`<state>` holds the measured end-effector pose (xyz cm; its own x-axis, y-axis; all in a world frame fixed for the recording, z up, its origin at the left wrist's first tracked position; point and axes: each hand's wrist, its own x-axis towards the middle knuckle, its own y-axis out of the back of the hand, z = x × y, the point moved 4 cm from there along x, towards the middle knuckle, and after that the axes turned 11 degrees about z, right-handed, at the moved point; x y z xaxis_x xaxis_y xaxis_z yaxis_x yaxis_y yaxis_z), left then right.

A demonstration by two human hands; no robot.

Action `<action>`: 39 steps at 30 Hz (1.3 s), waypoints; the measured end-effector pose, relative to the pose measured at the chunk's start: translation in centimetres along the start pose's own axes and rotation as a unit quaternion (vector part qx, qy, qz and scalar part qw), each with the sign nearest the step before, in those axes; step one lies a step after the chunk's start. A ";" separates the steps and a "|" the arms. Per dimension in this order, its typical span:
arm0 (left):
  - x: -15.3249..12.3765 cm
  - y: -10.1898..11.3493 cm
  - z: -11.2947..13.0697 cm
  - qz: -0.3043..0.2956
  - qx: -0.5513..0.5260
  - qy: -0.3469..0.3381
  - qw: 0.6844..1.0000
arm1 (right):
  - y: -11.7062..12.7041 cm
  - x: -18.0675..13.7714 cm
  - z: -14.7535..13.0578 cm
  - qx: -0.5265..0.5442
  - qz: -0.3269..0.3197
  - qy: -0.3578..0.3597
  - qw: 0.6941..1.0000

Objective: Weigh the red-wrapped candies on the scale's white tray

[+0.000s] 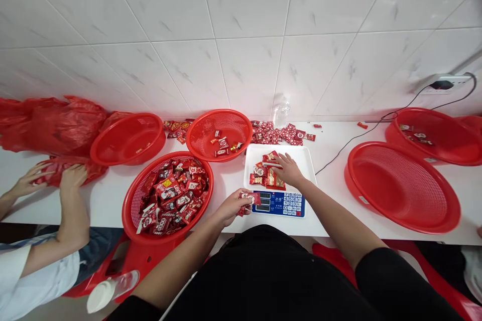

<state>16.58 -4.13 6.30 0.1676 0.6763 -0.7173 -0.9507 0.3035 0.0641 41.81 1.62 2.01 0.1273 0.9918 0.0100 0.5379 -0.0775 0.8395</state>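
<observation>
My left hand [234, 208] is closed on small red candy packets [251, 198], just off the front left corner of a digital scale's blue keypad [280, 204]. On the scale's white tray [307, 160] lies a small pile of red and gold wrapped candies [259, 173]. Over the right part of that pile, my right hand [289, 170] pinches a thin wrapped packet [271, 164] between thumb and fingers. To the left, a red basket [130, 210] is heaped with mixed red candy packets [176, 195].
Behind, another red basket [192, 133] holds a few candies, beside loose candies [278, 133] and a clear bottle [281, 110]. Red baskets [402, 185] stand on the right. A black cable [348, 143] runs to the wall socket. At left, a co-worker's hands [73, 175] handle a red bag.
</observation>
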 end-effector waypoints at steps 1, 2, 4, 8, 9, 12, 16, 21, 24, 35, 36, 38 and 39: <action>0.0 -0.1 0.0 -0.006 -0.002 0.002 1.000 | 0.5 -0.8 0.0 0.024 0.028 0.003 0.999; 0.0 -0.3 0.1 -0.014 -0.006 0.001 1.000 | 1.1 -1.7 -0.2 0.051 0.056 0.007 0.997; 0.1 -0.7 0.2 -0.023 -0.014 -0.001 1.000 | 2.6 -3.7 -0.6 0.109 0.112 0.015 0.988; 0.6 -1.2 0.3 -0.030 -0.015 -0.003 0.999 | 6.1 -6.9 -1.2 0.194 0.237 0.013 0.952; 0.7 -1.3 0.3 -0.031 -0.017 -0.007 0.999 | 6.7 -7.4 -1.0 0.207 0.256 -0.001 0.944; 0.6 -1.5 0.6 -0.037 -0.016 -0.015 0.999 | 6.8 -8.3 -0.3 0.230 0.217 -0.080 0.945; 0.3 -2.5 0.4 -0.074 0.039 -0.008 0.996 | 3.6 -10.6 -0.8 0.329 0.024 -0.141 0.933; -0.2 -4.9 -0.9 -0.180 0.111 -0.027 0.977 | -1.0 -14.7 -3.6 0.473 -0.204 -0.189 0.836; -0.4 -5.4 -1.8 -0.192 0.117 -0.009 0.974 | -2.0 -15.9 -3.9 0.474 -0.211 -0.228 0.824; 1.0 -1.1 -3.7 -0.063 -0.004 0.070 0.996 | -1.1 -17.6 -1.4 0.488 -0.115 -0.355 0.789; 1.1 -0.9 -3.9 -0.058 -0.006 0.077 0.995 | -1.1 -17.8 -1.3 0.500 -0.111 -0.367 0.777; 1.3 -0.7 -4.0 -0.053 -0.010 0.083 0.995 | -1.1 -18.0 -1.3 0.522 -0.112 -0.378 0.756; 1.3 -0.7 -4.1 -0.051 -0.014 0.083 0.995 | -1.1 -18.0 -1.2 0.530 -0.112 -0.381 0.749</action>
<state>16.44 -6.21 2.52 0.2205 0.5215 -0.8243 -0.9380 0.3452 -0.0326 37.88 -16.06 1.53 0.1563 0.6769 -0.7193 0.9250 -0.3556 -0.1336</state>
